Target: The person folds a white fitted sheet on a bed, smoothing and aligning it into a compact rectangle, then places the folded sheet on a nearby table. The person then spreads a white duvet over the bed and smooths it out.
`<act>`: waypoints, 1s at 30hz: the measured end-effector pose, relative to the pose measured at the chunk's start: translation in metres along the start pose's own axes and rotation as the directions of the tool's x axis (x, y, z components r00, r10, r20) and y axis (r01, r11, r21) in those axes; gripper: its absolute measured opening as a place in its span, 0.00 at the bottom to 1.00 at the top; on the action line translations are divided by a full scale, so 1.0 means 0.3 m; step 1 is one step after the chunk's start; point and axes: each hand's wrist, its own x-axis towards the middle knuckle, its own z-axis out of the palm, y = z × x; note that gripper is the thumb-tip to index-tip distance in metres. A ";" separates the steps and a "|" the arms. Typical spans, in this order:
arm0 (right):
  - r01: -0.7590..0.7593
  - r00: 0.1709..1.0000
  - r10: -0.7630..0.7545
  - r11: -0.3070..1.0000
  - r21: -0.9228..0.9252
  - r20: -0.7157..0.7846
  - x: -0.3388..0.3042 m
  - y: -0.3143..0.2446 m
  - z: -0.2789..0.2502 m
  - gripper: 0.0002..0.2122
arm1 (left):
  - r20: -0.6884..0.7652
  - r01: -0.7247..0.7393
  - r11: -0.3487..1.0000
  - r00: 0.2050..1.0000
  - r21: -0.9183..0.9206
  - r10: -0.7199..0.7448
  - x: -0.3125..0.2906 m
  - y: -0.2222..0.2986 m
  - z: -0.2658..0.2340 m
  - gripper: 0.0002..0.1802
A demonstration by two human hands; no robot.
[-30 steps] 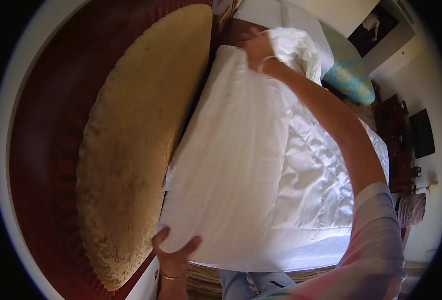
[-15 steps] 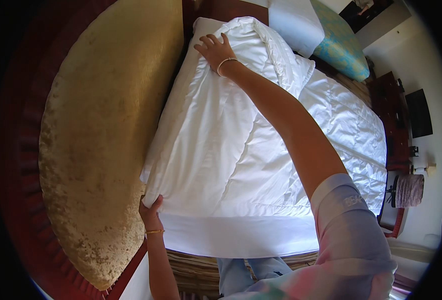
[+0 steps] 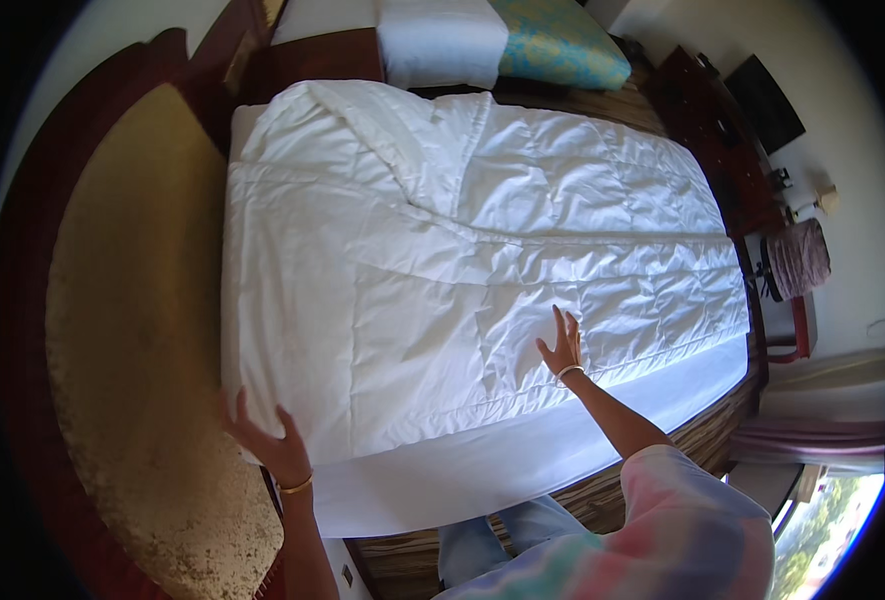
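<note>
A white quilted duvet (image 3: pixel 412 300) lies over the bed, wrinkled, with its far upper corner folded back on itself. Along the near side, the white sheet (image 3: pixel 432 485) on the mattress shows below the duvet's edge. My left hand (image 3: pixel 270 440) is at the near corner by the headboard, fingers spread, holding nothing. Over the near part of the duvet, toward its middle, my right hand (image 3: pixel 562 345) has its fingers apart and grips nothing. Whether either palm touches the cloth is hard to tell.
A gold padded headboard (image 3: pixel 132 330) with a dark red frame rises at the left. Beyond the bed is another bed with white linen (image 3: pixel 442 45) and a teal-and-yellow cover (image 3: pixel 562 45). At right stand a dark desk (image 3: pixel 702 140), a screen (image 3: pixel 762 103) and a lampshade (image 3: pixel 798 260).
My left hand has let go of the duvet corner. My right hand has moved from the far headboard end back to the near side. The duvet lies flatter at that end.
</note>
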 end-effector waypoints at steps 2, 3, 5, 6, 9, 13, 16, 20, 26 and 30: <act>-0.027 1.000 0.027 0.999 -0.024 0.006 0.007 0.047 0.009 0.37 | 0.294 -0.347 0.938 0.898 0.019 0.327 0.120 0.206 0.089 0.26; -0.052 0.999 0.052 0.998 -0.025 -0.010 0.041 0.050 0.019 0.37 | 0.409 -0.456 0.890 0.816 0.021 0.408 0.179 0.269 0.154 0.26; -0.112 0.989 0.124 0.983 -0.145 0.076 0.137 0.015 0.057 0.33 | 0.524 -0.608 0.793 0.692 0.049 0.498 0.286 0.316 0.319 0.25; -0.148 0.973 0.178 0.969 -0.198 0.148 0.175 -0.005 0.085 0.31 | 0.530 -0.650 0.755 0.669 0.080 0.521 0.343 0.270 0.399 0.25; -0.240 0.928 0.289 0.946 -0.218 0.236 0.204 0.008 0.251 0.28 | 0.524 -0.659 0.723 0.700 0.210 0.486 0.411 0.255 0.537 0.25; -0.180 0.954 0.214 0.969 -0.169 0.209 0.127 0.081 0.240 0.25 | 0.528 -0.688 0.725 0.621 0.014 0.579 0.245 0.619 0.630 0.26; 0.018 0.969 0.015 0.991 -0.131 0.247 0.026 0.105 0.185 0.24 | 0.565 -0.694 0.692 0.495 -0.200 0.660 0.079 0.786 0.777 0.31; 0.154 0.949 -0.098 0.974 -0.167 0.299 -0.217 0.166 0.129 0.22 | 0.928 -0.717 0.685 0.333 0.133 0.169 -0.019 0.624 0.977 0.32; 0.196 0.948 -0.158 0.974 -0.114 0.277 -0.333 0.199 0.094 0.24 | 0.874 -0.809 0.588 0.286 0.001 0.393 -0.053 0.525 0.934 0.30; 0.280 0.896 -0.251 0.959 -0.029 0.365 -0.367 0.155 0.048 0.33 | 0.784 -0.785 0.619 0.373 -0.017 0.496 0.010 0.545 0.624 0.27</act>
